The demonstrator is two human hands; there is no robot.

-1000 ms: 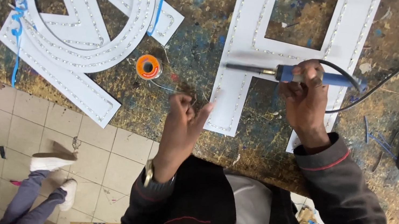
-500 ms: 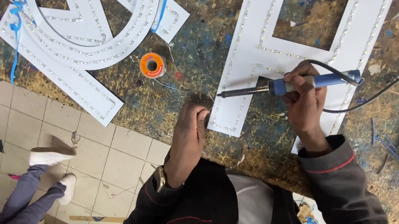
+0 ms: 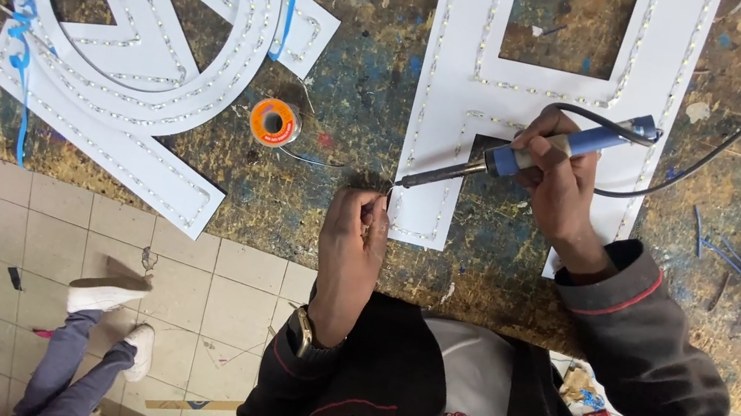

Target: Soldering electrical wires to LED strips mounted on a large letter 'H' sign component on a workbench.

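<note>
While gripped, soldering iron [image 3: 543, 152] (tip leftward).

Both hands up at the bench's near edge, close together.
Left hand [image 3: 353, 236] fist-like, fingertips pinched, wrist straight, sleeve below. Right hand [image 3: 559, 175] curled in a pen grip, forearm angling in from the lower right.

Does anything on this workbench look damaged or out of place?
Mostly the workbench top: it is stained and blotched with paint. Blue wire offcuts lie scattered beside the white letter panel. Nothing looks spilled.
</note>
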